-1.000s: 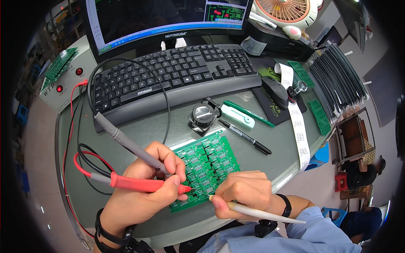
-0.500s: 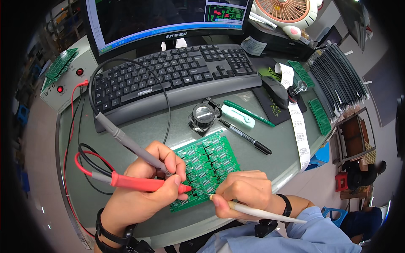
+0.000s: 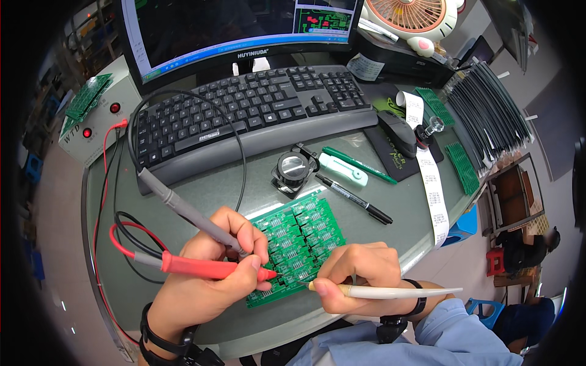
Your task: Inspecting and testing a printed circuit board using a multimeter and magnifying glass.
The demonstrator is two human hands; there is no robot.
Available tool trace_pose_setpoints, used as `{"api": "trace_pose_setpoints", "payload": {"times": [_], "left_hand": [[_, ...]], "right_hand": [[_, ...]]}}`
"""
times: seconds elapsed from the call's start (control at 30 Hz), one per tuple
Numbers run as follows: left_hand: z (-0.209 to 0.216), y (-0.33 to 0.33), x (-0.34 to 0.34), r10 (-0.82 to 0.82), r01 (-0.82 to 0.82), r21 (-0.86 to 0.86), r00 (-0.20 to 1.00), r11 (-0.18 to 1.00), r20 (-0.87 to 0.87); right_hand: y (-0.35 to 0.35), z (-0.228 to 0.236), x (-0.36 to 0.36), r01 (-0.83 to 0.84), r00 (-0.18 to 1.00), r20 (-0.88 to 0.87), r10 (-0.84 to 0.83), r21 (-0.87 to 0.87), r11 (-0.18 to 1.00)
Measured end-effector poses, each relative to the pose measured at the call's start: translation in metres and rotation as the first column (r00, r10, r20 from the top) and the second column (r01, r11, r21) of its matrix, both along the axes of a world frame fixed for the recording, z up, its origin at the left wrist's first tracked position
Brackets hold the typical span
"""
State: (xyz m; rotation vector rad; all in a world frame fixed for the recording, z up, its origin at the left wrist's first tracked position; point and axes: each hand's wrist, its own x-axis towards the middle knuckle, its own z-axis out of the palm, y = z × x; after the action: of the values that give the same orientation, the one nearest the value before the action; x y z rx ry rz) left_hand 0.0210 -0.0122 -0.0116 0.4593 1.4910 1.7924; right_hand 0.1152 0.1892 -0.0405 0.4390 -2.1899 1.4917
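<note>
My left hand (image 3: pixel 204 296) is closed around two test probes, a red probe (image 3: pixel 198 266) and a grey probe (image 3: pixel 186 210). The red probe's tip rests at or just above the lower part of a green circuit board panel (image 3: pixel 314 235), which lies flat on the table. Where the grey probe's point ends is hidden by my fingers. Across the panel's lower right corner, my right hand (image 3: pixel 360 268) pinches a slim, tapered white-handled tool (image 3: pixel 397 292). A thin tip extends from it toward the board, close to the red probe's tip.
Beyond the panel sit a folding magnifier (image 3: pixel 293 168), a mint-coloured cutter (image 3: pixel 343 169), a green pen (image 3: pixel 360 165) and a black marker (image 3: pixel 354 198). A keyboard (image 3: pixel 256 107) and mouse (image 3: pixel 398 132) stand farther back. Probe cables (image 3: pixel 119 183) loop at the left toward a control box (image 3: pixel 97 131).
The white tool's rear end has swung up and outward to the right, so its handle lies nearly level. My right hand has rotated slightly with it; my left hand stays almost still.
</note>
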Motion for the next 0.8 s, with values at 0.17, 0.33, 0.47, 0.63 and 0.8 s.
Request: {"api": "trace_pose_setpoints", "payload": {"times": [0.17, 0.33, 0.47, 0.63, 0.8], "left_hand": [[0.001, 0.0006, -0.0005, -0.011, 0.011, -0.008, 1.0, 1.0, -0.008], [0.0002, 0.0, -0.0007, -0.002, 0.002, -0.013, 1.0, 1.0, -0.005], [-0.0004, 0.0005, -0.0011, -0.012, 0.012, -0.013, 1.0, 1.0, -0.007], [-0.0002, 0.0006, -0.0009, -0.006, 0.006, -0.006, 1.0, 1.0, 0.001], [-0.0009, 0.0001, -0.0015, -0.013, 0.013, 0.002, 1.0, 1.0, -0.003]], "right_hand": [[0.0, -0.001, 0.0002, 0.025, 1.0, -0.018, -0.025, 0.03, 0.999], [-0.0026, -0.0019, -0.0018, 0.016, 1.0, -0.017, -0.016, 0.014, 1.0], [-0.0017, -0.003, -0.003, -0.002, 0.999, -0.042, 0.005, 0.06, 0.998], [-0.0023, -0.0015, -0.0051, 0.004, 0.999, -0.041, 0.0, 0.099, 0.995], [-0.0033, 0.0007, -0.0054, 0.011, 1.0, -0.018, -0.01, 0.09, 0.996]]}}
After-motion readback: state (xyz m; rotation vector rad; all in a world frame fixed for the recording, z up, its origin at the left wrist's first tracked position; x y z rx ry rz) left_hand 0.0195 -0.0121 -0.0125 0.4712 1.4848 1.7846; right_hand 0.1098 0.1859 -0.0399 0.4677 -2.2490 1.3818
